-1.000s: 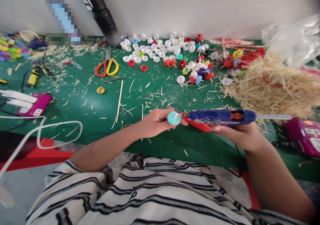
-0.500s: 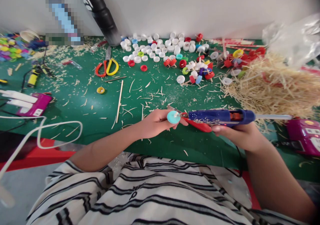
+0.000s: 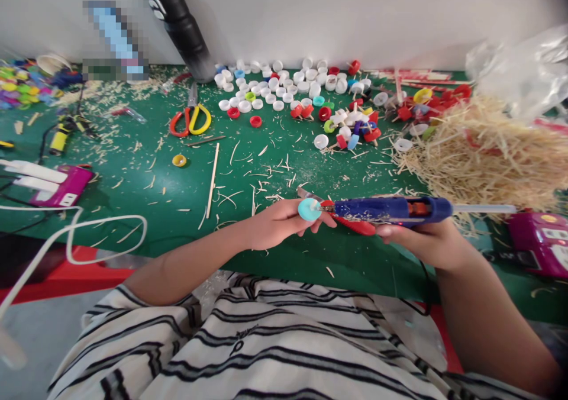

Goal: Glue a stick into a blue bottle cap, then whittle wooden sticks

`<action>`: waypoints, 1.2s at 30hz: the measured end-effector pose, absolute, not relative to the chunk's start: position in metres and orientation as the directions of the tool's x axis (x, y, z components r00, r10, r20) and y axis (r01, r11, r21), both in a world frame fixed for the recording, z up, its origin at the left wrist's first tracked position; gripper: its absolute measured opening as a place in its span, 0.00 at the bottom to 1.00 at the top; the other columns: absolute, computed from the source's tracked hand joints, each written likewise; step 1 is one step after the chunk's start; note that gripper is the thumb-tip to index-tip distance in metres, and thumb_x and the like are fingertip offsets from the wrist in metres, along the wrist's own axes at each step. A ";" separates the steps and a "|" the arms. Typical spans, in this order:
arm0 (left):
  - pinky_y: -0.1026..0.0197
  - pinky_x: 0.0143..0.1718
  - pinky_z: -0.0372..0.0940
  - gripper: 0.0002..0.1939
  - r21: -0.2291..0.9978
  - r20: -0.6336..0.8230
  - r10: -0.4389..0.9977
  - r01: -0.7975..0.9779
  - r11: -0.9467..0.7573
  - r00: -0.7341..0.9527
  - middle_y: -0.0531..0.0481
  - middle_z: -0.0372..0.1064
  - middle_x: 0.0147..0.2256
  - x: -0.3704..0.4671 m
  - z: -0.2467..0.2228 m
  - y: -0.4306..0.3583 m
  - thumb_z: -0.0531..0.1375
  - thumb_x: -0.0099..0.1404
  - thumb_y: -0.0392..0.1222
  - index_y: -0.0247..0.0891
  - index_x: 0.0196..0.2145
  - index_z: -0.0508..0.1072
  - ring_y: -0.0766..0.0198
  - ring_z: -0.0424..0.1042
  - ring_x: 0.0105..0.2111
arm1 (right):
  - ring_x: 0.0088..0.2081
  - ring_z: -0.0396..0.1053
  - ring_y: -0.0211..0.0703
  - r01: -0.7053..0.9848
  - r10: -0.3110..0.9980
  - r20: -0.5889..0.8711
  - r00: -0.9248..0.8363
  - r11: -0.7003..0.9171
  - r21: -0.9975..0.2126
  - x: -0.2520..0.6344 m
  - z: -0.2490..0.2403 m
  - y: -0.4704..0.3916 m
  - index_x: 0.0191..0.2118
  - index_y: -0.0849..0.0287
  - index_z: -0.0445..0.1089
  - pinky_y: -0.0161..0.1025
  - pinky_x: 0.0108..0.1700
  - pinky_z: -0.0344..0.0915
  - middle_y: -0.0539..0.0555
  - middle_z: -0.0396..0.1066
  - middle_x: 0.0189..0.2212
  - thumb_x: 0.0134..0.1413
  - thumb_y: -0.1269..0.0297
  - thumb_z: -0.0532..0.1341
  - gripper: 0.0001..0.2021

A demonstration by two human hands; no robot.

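My left hand (image 3: 277, 225) pinches a turquoise bottle cap (image 3: 309, 209) by its edge, with the cap's inside facing up. In my right hand (image 3: 426, 240) is a blue glue gun (image 3: 377, 209), held level, with a clear glue stick (image 3: 483, 209) sticking out of its back end. The gun's nozzle points left and reaches the cap; whether it touches the inside cannot be made out. Below the gun lies a red-handled tool (image 3: 357, 227) on the green table, partly covered by the gun and my fingers.
White and coloured caps (image 3: 304, 85) spread along the back. Orange-yellow scissors (image 3: 190, 119), a black bottle (image 3: 181, 33) and a yellow cap (image 3: 179, 160) stand or lie left of centre. Wood shavings (image 3: 492, 151) heap at right, near a magenta box (image 3: 539, 240). A white cable (image 3: 106, 262) loops at left.
My left hand has shifted slightly down with the turquoise cap, and its fingers beyond the cap have spread a little. The glue gun has barely moved.
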State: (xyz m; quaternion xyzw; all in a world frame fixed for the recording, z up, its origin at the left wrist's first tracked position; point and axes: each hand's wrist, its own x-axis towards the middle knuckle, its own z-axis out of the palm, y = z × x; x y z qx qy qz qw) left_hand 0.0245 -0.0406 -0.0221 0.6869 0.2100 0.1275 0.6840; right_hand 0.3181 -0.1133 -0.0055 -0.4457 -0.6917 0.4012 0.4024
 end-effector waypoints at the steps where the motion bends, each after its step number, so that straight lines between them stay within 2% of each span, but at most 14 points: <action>1: 0.61 0.40 0.66 0.21 0.993 -0.115 0.458 0.120 0.018 0.881 0.43 0.72 0.43 0.024 -0.021 -0.041 0.52 0.78 0.54 0.41 0.52 0.79 0.65 0.66 0.37 | 0.20 0.67 0.38 0.294 0.940 0.201 -0.276 0.282 -0.913 0.318 -0.005 -0.113 0.37 0.48 0.82 0.35 0.28 0.76 0.45 0.72 0.20 0.56 0.60 0.71 0.03; 5: 0.61 0.40 0.65 0.23 0.992 -0.116 0.440 0.130 0.000 0.890 0.44 0.70 0.41 0.024 -0.015 -0.041 0.50 0.79 0.55 0.42 0.56 0.77 0.65 0.65 0.36 | 0.19 0.67 0.38 0.293 0.941 0.204 -0.269 0.282 -0.914 0.318 -0.004 -0.113 0.37 0.49 0.83 0.36 0.29 0.76 0.45 0.72 0.20 0.55 0.60 0.72 0.04; 14: 0.58 0.41 0.66 0.25 0.993 -0.089 0.421 0.115 -0.036 0.903 0.44 0.70 0.38 0.025 -0.013 -0.042 0.48 0.79 0.56 0.41 0.57 0.77 0.62 0.67 0.38 | 0.23 0.70 0.39 0.321 0.938 0.232 -0.259 0.310 -0.895 0.316 -0.002 -0.113 0.35 0.48 0.82 0.34 0.26 0.74 0.46 0.75 0.23 0.55 0.59 0.71 0.03; 19: 0.59 0.41 0.66 0.24 0.993 -0.103 0.430 0.120 -0.014 0.897 0.44 0.69 0.37 0.026 -0.012 -0.042 0.49 0.78 0.55 0.40 0.55 0.78 0.62 0.66 0.37 | 0.21 0.68 0.38 0.326 0.933 0.230 -0.276 0.316 -0.891 0.316 -0.001 -0.113 0.33 0.51 0.81 0.33 0.25 0.72 0.46 0.73 0.21 0.57 0.58 0.70 0.04; 24: 0.59 0.43 0.65 0.25 0.994 -0.090 0.421 0.106 -0.014 0.903 0.45 0.69 0.39 0.026 -0.014 -0.042 0.48 0.79 0.57 0.42 0.56 0.77 0.63 0.66 0.38 | 0.23 0.69 0.39 0.301 0.928 0.259 -0.269 0.337 -0.892 0.319 -0.003 -0.114 0.30 0.49 0.79 0.35 0.26 0.72 0.46 0.73 0.22 0.57 0.60 0.71 0.05; 27: 0.59 0.43 0.65 0.25 0.992 -0.102 0.415 0.121 -0.020 0.904 0.44 0.69 0.40 0.025 -0.015 -0.041 0.49 0.79 0.58 0.42 0.57 0.77 0.63 0.66 0.38 | 0.25 0.71 0.41 0.263 0.939 0.249 -0.238 0.309 -0.914 0.319 -0.003 -0.115 0.34 0.48 0.80 0.36 0.26 0.71 0.47 0.75 0.24 0.56 0.58 0.72 0.03; 32: 0.59 0.43 0.65 0.25 0.994 -0.081 0.423 0.103 -0.031 0.903 0.43 0.69 0.42 0.024 -0.014 -0.041 0.49 0.78 0.58 0.41 0.57 0.76 0.63 0.65 0.39 | 0.28 0.74 0.43 0.214 0.971 0.212 -0.112 0.232 -0.949 0.318 -0.004 -0.118 0.41 0.48 0.80 0.39 0.31 0.75 0.48 0.78 0.28 0.52 0.52 0.75 0.12; 36: 0.59 0.43 0.66 0.25 0.994 -0.071 0.416 0.101 -0.051 0.906 0.43 0.69 0.43 0.025 -0.014 -0.041 0.48 0.79 0.58 0.41 0.56 0.76 0.65 0.64 0.37 | 0.27 0.72 0.43 0.220 0.969 0.208 -0.136 0.235 -0.947 0.320 -0.006 -0.117 0.44 0.47 0.80 0.38 0.28 0.73 0.49 0.78 0.29 0.52 0.53 0.75 0.14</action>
